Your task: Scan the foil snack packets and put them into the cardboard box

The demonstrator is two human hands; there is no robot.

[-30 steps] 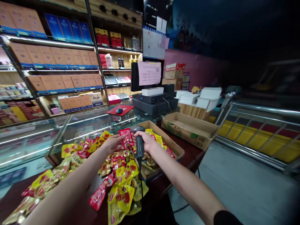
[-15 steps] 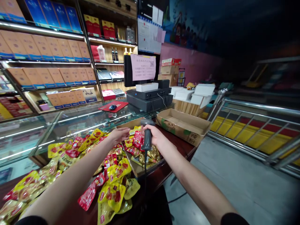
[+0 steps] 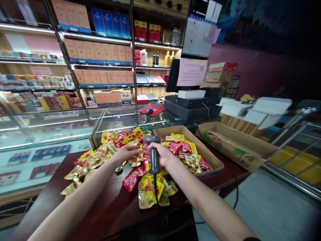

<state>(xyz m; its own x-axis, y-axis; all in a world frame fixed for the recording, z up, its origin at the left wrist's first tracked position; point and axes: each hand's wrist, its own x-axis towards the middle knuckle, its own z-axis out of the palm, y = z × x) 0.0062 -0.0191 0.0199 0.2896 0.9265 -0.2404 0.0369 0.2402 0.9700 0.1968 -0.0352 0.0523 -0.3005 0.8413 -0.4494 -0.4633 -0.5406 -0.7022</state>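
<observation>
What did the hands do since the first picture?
The left hand has let go of the red packet it held. From beside the box, it moved left over the loose packets. The right hand still grips the scanner; the box looks unmoved.

In front of you: dark tabletop [image 3: 100, 201], smooth, glossy, wood-look. Snack packets [image 3: 130, 179] shiny plastic, some with a metallic gold finish; scanner [image 3: 154, 160] grey plastic, fairly matt. Open box [image 3: 210, 159] beside them: dull brown cardboard.
</observation>
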